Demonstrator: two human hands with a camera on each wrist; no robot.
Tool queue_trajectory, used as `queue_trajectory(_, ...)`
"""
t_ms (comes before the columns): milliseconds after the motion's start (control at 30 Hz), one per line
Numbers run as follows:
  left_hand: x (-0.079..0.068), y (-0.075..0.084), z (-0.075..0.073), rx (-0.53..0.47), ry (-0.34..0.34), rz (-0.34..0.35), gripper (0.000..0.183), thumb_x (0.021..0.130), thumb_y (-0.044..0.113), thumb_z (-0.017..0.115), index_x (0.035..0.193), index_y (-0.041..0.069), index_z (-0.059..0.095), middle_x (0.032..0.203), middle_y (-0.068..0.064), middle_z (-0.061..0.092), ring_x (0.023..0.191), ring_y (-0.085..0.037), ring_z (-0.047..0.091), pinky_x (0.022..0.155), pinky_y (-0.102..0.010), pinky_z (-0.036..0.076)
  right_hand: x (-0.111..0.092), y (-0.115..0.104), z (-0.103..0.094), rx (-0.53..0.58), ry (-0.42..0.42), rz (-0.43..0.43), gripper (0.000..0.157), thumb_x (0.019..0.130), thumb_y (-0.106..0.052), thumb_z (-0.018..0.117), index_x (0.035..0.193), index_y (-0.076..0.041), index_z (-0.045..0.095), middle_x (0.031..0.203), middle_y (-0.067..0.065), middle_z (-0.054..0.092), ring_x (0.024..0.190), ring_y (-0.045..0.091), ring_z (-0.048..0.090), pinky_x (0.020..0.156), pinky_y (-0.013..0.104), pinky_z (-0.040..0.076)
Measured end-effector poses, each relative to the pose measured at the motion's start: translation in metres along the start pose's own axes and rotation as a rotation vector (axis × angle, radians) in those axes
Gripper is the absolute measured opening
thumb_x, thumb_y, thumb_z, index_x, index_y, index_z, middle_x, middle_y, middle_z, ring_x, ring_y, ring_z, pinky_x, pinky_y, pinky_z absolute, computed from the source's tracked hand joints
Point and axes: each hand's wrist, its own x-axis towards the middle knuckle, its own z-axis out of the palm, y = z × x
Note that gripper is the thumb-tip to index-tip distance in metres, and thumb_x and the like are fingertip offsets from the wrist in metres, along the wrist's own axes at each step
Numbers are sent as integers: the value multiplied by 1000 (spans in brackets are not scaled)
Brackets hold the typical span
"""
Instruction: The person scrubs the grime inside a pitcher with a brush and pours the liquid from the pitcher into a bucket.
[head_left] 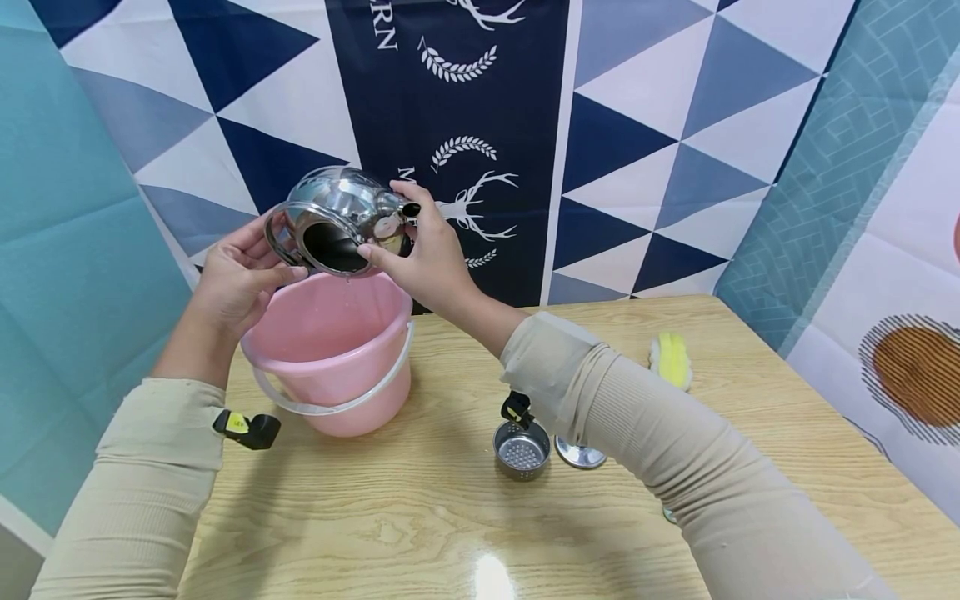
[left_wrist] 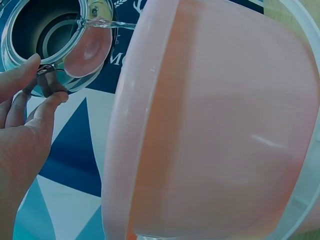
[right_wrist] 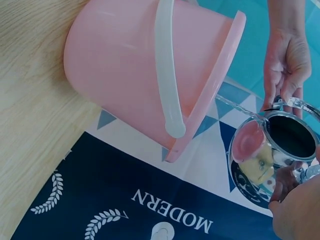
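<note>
A shiny metal teapot [head_left: 341,192] without a lid is tilted above the pink bucket [head_left: 326,367], its round mouth facing down toward the head camera. Water [left_wrist: 107,24] streams from the mouth into the bucket, as both wrist views show. My left hand [head_left: 236,271] pinches the teapot near its handle [head_left: 274,242]. On the other side my right hand [head_left: 431,250] grips the body by the spout [head_left: 410,210], thumb near the rim. The bucket's inside bottom is hidden in the head view.
A perforated metal strainer [head_left: 522,450] stands on the wooden table [head_left: 390,525]. Beside it a round metal lid [head_left: 581,454] is partly covered by my right sleeve. Farther right lies a yellow and white sponge [head_left: 671,360]. Patterned cloth [head_left: 622,158] hangs behind the table.
</note>
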Motion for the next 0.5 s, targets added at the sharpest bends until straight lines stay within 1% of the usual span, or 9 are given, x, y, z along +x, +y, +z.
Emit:
queue_trajectory(133, 0, -1, 0, 37, -3, 8, 76, 73, -34, 58, 135, 10, 59, 120, -3, 67, 108, -15, 64, 82, -26, 56, 0, 0, -1, -7, -5, 2, 77, 80, -14, 82, 143, -5, 39, 136, 15, 48, 108, 22, 59, 89, 28, 53)
queue_trajectory(233, 1, -1, 0, 55, 3, 8, 77, 73, -34, 59, 135, 11, 59, 120, -2, 67, 109, -15, 64, 83, -26, 56, 0, 0, -1, -15, -4, -3, 77, 80, -14, 82, 142, -4, 39, 136, 15, 48, 104, 23, 61, 81, 27, 54)
queue_trajectory(300, 2, -2, 1, 70, 7, 13, 76, 73, -33, 60, 135, 11, 59, 120, -2, 68, 110, -15, 64, 83, -26, 56, 0, 0, -1, -25, -2, -10, 77, 79, -13, 82, 142, -4, 39, 136, 14, 48, 104, 23, 61, 80, 26, 54)
queue_trajectory(367, 2, -2, 1, 74, 11, 16, 75, 73, -33, 61, 135, 11, 60, 119, -2, 68, 110, -15, 64, 82, -26, 56, 0, 1, 0, -31, 1, -18, 77, 79, -13, 82, 142, -3, 40, 137, 14, 48, 104, 23, 61, 82, 28, 54)
queue_trajectory(500, 3, -5, 0, 70, 14, 26, 75, 73, -33, 61, 134, 10, 61, 117, -4, 69, 109, -16, 65, 79, -28, 57, -1, 1, 0, -34, 2, -28, 77, 79, -12, 83, 142, -2, 40, 139, 15, 46, 105, 24, 61, 89, 32, 53)
